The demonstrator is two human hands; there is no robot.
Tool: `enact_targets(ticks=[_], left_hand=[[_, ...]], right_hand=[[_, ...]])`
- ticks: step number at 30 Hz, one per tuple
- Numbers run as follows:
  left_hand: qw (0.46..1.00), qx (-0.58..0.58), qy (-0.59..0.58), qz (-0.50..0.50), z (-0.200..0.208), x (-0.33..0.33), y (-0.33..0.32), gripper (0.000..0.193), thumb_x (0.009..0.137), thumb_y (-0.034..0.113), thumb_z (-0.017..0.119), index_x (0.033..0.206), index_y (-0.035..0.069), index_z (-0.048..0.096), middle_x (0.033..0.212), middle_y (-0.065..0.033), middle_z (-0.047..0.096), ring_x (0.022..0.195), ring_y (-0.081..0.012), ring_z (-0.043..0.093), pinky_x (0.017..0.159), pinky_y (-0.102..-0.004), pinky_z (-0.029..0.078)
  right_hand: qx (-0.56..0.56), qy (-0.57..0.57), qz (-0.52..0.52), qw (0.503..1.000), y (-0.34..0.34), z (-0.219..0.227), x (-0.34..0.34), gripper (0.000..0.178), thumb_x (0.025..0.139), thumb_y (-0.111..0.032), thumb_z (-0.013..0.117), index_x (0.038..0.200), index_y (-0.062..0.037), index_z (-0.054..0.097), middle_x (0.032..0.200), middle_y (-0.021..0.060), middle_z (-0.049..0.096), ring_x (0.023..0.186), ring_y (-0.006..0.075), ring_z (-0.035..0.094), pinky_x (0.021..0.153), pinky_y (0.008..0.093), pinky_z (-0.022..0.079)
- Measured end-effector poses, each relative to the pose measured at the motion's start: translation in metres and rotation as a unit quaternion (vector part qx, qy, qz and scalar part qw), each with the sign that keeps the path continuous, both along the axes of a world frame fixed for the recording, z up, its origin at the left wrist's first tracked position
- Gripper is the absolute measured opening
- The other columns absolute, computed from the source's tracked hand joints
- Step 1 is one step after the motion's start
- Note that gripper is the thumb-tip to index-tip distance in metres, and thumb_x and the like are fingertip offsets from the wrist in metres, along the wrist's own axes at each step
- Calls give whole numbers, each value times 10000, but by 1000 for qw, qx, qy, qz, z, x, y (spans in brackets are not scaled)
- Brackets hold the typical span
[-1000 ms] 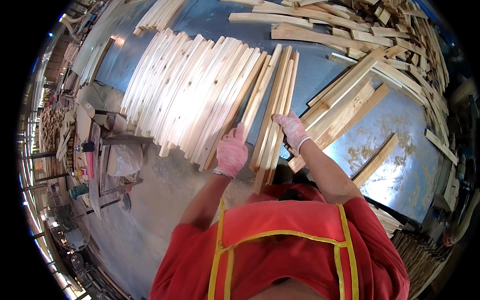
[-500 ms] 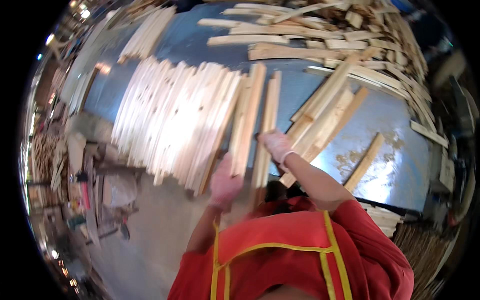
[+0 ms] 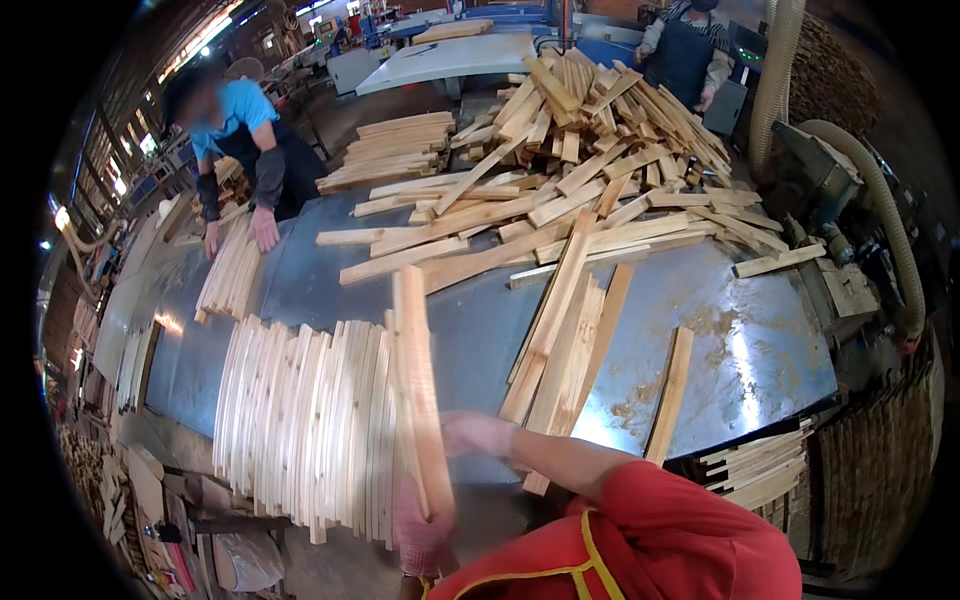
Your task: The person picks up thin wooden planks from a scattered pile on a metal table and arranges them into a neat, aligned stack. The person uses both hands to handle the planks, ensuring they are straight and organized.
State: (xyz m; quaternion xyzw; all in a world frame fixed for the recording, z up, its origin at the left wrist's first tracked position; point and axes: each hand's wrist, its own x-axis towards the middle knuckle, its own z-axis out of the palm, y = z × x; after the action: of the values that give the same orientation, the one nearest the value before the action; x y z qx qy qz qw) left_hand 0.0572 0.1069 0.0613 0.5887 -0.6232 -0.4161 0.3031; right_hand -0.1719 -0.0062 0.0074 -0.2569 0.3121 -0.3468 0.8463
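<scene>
A wooden strip (image 3: 420, 380) stands out at the right end of a row of pale wooden strips (image 3: 300, 420) laid side by side on the metal table. My left hand (image 3: 425, 530), in a pinkish glove, is closed round the near end of this strip. At the strip's right edge is my right hand (image 3: 480, 435), gloved and blurred; its fingers are partly hidden and their grip cannot be made out. Several longer boards (image 3: 550, 360) lie slanting to the right of that hand, and a single narrow board (image 3: 670, 395) lies farther right.
A large heap of loose wood pieces (image 3: 590, 130) covers the far part of the metal table (image 3: 470, 310). At the far left a co-worker in a blue shirt (image 3: 245, 105) has both hands at another bundle of strips (image 3: 232, 270). Another person (image 3: 690, 55) stands behind the heap. A ribbed hose (image 3: 880, 190) hangs at right.
The view has tilted up, bringing the heap and co-workers into sight. My right hand has moved left toward the row, and the strip it held no longer lies apart. My left hand still grips wood.
</scene>
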Motion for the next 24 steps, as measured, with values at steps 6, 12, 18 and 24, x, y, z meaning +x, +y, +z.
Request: enact_targets(ticks=[6, 12, 18, 24], left_hand=[[982, 132, 13, -138, 38, -104, -18, 790, 835, 135, 722, 1546, -4, 409, 1219, -154, 671, 1039, -220, 692, 901, -376, 576], [981, 90, 73, -156, 30, -181, -34, 932, 829, 114, 793, 1605, -6, 291, 1297, -153, 682, 1130, -244, 702, 993, -392, 555], [981, -37, -73, -177, -18, -195, -36, 924, 816, 247, 823, 1589, 29, 366, 1279, -196, 662, 1102, -400, 687, 904, -462, 569], [940, -179, -269, -110, -52, -235, -67, 773, 863, 307, 786, 1525, 56, 476, 1487, -216, 535, 1369, -402, 523, 1122, -545, 422]], right_hand=[[1, -100, -86, 991, 102, 5, -50, 678, 931, -192, 813, 1522, -84, 500, 1332, 83, 696, 1206, 243, 662, 1130, 449, 477], [72, 12, -368, 927, 91, 29, -170, 618, 898, -33, 795, 1452, -32, 522, 1264, 151, 688, 1127, 257, 697, 968, 395, 606], [-280, 434, -434, 738, -56, 221, -419, 573, 985, -332, 720, 1449, -40, 556, 1332, 188, 643, 1241, 337, 637, 1053, 461, 520], [-262, 664, -464, 525, -147, 226, -552, 625, 959, -500, 682, 1380, -44, 607, 1348, 209, 652, 1233, 345, 630, 1073, 454, 473]])
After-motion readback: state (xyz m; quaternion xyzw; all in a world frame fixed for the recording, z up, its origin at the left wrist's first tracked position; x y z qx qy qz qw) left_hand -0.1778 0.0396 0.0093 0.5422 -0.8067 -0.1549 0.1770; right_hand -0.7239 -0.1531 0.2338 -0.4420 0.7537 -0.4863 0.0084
